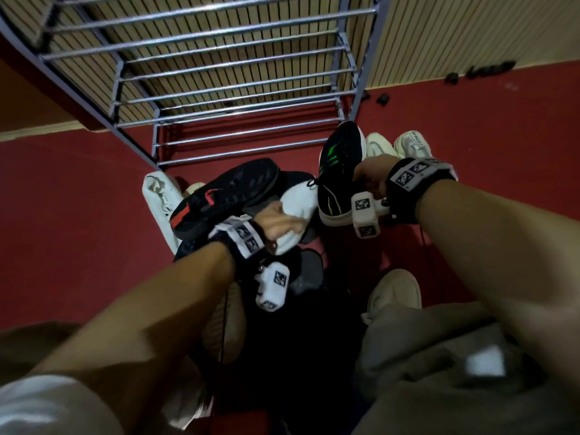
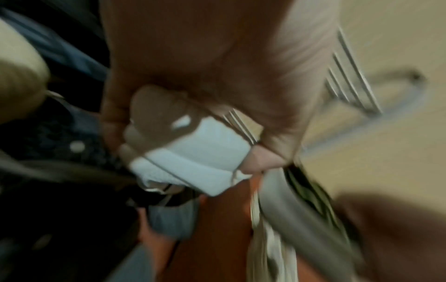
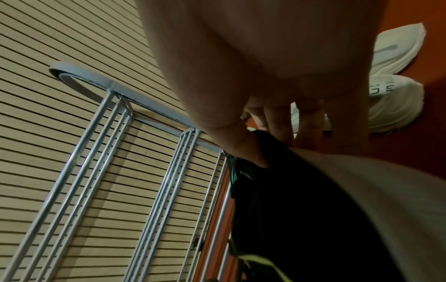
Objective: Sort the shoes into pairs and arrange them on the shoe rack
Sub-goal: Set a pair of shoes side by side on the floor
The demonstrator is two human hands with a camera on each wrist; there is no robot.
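Down on the red floor (image 1: 78, 215), the person held a shoe in each hand in front of the metal shoe rack (image 1: 219, 73), whose bars showed no shoes. Their right hand (image 1: 368, 178) had its fingers curled over the collar of a black sneaker with green stripes (image 1: 340, 164), lifted with its toe pointing toward the lower right corner of the rack; the right wrist view showed the thumb pressed on the black upper and the fingers (image 3: 277, 118) tucked behind it. Their left hand (image 1: 276, 222) gripped a white shoe (image 1: 299, 200), thumb and fingers pinched round its white fabric in the left wrist view (image 2: 198, 152), though that picture was blurred. Just beside this hand a black sneaker with red accents (image 1: 219, 196) lay tilted with its sole turned up, resting on the pile. A pair of white sneakers (image 1: 395, 146) sat on the floor beyond the right hand, near the rack's right leg. Another white shoe (image 1: 158, 199) lay at the left of the pile.
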